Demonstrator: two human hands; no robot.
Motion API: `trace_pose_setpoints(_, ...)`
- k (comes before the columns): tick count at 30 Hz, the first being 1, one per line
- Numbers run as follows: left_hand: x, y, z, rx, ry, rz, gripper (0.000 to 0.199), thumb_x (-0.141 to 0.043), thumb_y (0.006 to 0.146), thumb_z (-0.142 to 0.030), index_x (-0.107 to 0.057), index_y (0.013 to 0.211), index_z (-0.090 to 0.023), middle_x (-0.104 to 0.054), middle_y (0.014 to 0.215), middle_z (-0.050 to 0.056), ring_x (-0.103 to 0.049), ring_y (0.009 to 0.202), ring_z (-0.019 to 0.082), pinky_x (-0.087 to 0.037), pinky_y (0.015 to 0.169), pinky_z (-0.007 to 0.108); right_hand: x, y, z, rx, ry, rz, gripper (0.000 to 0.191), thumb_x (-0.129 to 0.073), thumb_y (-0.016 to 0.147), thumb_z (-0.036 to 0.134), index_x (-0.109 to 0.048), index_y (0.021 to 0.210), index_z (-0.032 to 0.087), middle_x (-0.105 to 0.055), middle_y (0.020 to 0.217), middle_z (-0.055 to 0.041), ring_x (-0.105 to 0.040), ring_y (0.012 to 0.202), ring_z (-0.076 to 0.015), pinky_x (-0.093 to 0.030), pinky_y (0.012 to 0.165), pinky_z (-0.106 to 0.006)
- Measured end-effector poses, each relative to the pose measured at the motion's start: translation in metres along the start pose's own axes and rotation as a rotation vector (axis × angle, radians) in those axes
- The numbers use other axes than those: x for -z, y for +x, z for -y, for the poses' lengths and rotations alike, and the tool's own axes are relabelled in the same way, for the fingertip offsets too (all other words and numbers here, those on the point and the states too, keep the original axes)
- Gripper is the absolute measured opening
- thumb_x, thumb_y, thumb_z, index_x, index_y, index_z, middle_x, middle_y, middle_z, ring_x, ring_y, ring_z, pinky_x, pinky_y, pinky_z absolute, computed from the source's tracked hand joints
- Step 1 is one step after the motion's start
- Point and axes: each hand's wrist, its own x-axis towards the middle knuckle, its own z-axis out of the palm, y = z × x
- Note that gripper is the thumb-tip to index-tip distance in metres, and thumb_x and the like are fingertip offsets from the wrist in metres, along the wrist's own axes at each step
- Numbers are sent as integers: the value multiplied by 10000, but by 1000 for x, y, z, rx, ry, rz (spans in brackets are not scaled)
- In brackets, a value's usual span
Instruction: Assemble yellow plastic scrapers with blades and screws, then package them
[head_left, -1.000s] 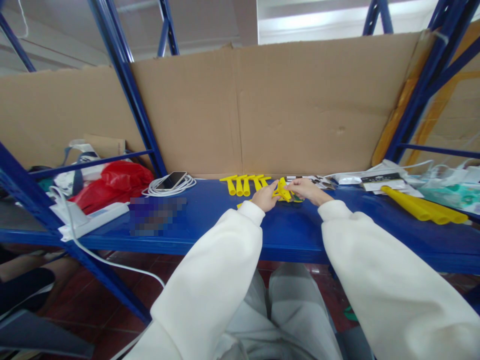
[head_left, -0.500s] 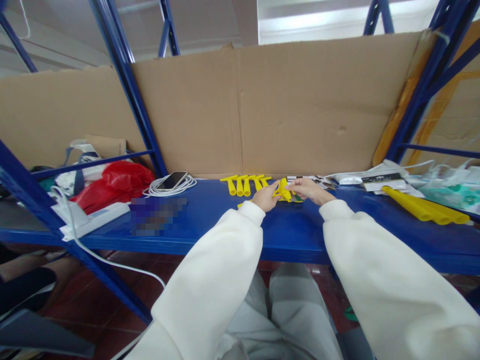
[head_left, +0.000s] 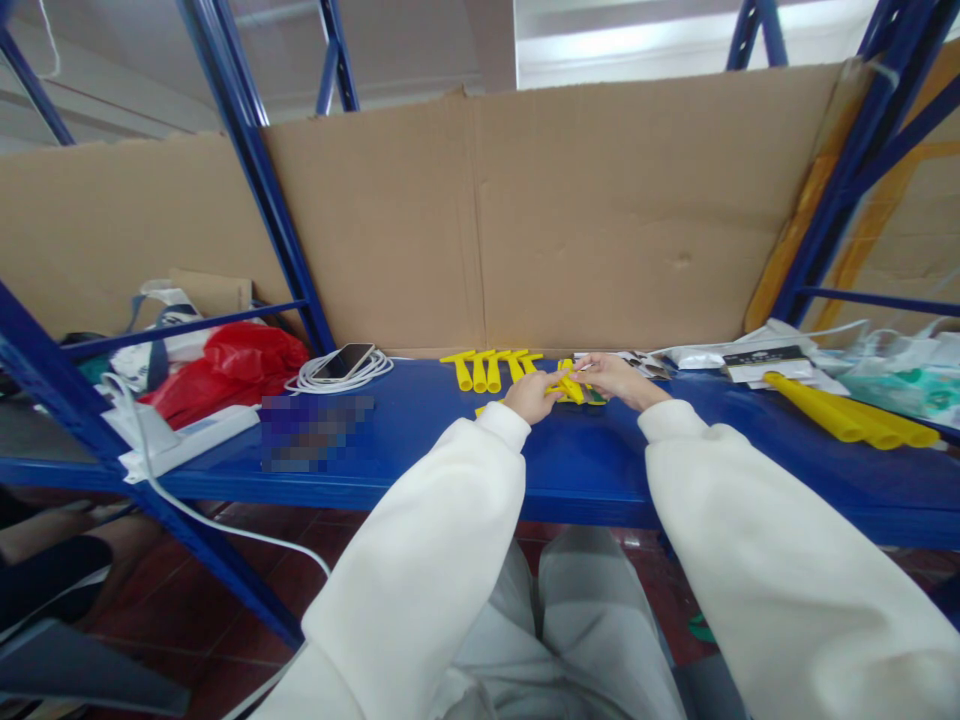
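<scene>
My left hand (head_left: 534,397) is closed on a small yellow plastic piece (head_left: 568,386) over the blue shelf. Close by on its right, my right hand (head_left: 611,378) has its fingers pinched at the piece's upper side; a small light-coloured bit shows at the fingertips, too small to name. More yellow parts lie under and between the hands, partly hidden by the fingers. Just left and behind stands a row of several yellow T-shaped pieces with hollow round ends (head_left: 480,372).
Yellow tubes (head_left: 847,415) lie on the right of the blue shelf (head_left: 450,455), near white packets (head_left: 765,365). A phone (head_left: 345,362) rests on a coiled white cable at left, beside a red bag (head_left: 232,370) and a power strip (head_left: 202,440). Cardboard (head_left: 600,220) walls the back.
The yellow piece between my hands has turned and tilted. My right fingers have shifted slightly toward the left hand. Everything else stays where it was.
</scene>
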Motion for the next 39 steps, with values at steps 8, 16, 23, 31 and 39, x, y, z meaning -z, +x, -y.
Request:
trace_pose_setpoints(8, 1, -1, -1, 4, 20, 2, 485, -581, 934, -267, -572, 1419, -268, -725, 1158, 74, -651, 1127, 247, -484, 1020, 362, -1, 1, -1, -34, 15, -99, 294, -782, 738, 333, -555, 858, 190, -452, 543, 89, -324, 418, -43, -211, 402, -183)
trace_pose_setpoints(16, 1, 0, -1, 3, 41, 6, 492, -558, 946, -275, -550, 1438, -252, -717, 1160, 86, -651, 1119, 247, -486, 1014, 362, 1, -1, -1, -1, -22, -32, 352, -762, 728, 458, -531, 711, 193, -328, 456, 107, -264, 400, -42, -187, 387, -192)
trace_pose_setpoints(23, 0, 0, 0, 6, 42, -3, 483, -554, 949, -276, -560, 1431, -246, -713, 1153, 91, -654, 1117, 241, -489, 1006, 342, 2, 0, -1, 37, -41, -37, 339, -740, 705, 485, -594, 741, 181, -346, 454, 94, -274, 421, -53, -191, 388, -196)
trace_pose_setpoints(31, 0, 2, 1, -4, 68, 15, 473, -525, 960, -278, -560, 1430, -245, -693, 1116, 89, -648, 1103, 228, -481, 1000, 328, -1, 1, 0, 39, -37, -70, 381, -779, 682, 494, -616, 805, 172, -379, 503, 92, -306, 441, -55, -189, 403, -198)
trace_pose_setpoints(39, 0, 1, 2, -20, 62, 11, 458, -545, 942, -264, -597, 1396, -271, -698, 1138, 74, -638, 1106, 221, -476, 1014, 326, 1, 0, -1, -80, 79, -28, 235, -726, 786, 349, -567, 781, 177, -313, 451, 108, -233, 379, -34, -148, 387, -189)
